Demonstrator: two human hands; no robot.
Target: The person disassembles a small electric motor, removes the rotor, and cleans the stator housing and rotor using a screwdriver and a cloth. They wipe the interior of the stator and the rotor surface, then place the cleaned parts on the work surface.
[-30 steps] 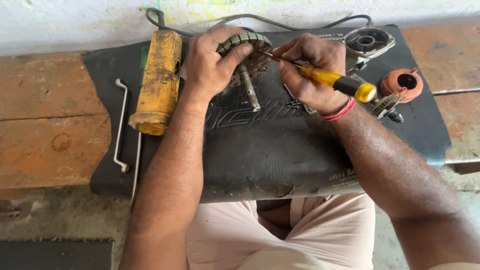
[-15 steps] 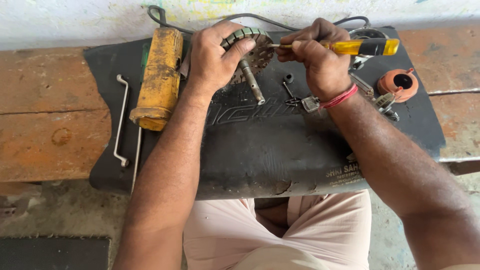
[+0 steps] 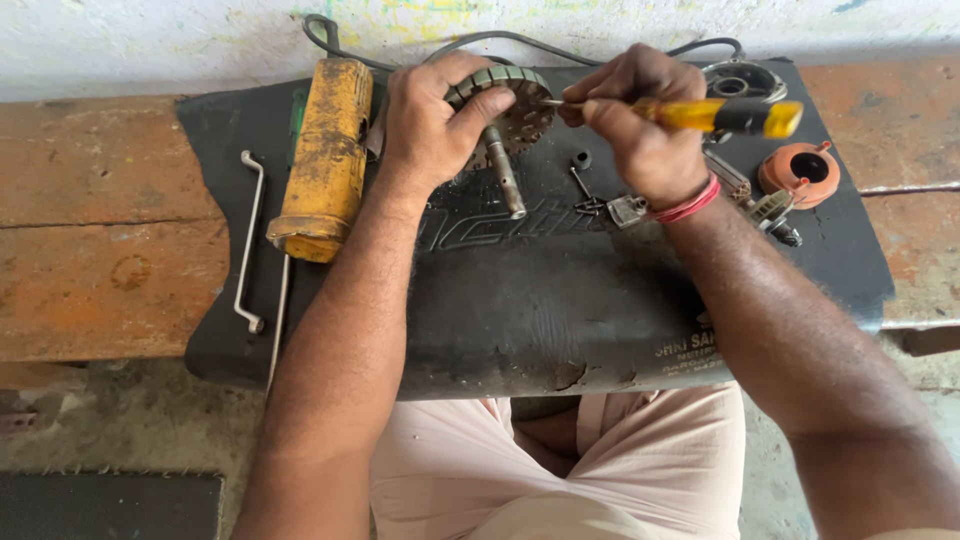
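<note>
While gripped on the black rubber mat [image 3: 560, 310] | motor armature [image 3: 500, 120] clasped by closed left hand [image 3: 430, 125] | yellow-handled screwdriver [image 3: 715, 115] clenched in right hand [image 3: 640, 130], tip at fan | risk: tip slippage, windings gouged.

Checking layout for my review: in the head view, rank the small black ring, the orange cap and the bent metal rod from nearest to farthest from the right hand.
1. Small black ring, on the mat just left of the right hand.
2. Orange cap, further out on its right.
3. Bent metal rod, far left, beyond the yellow tool body.
</note>
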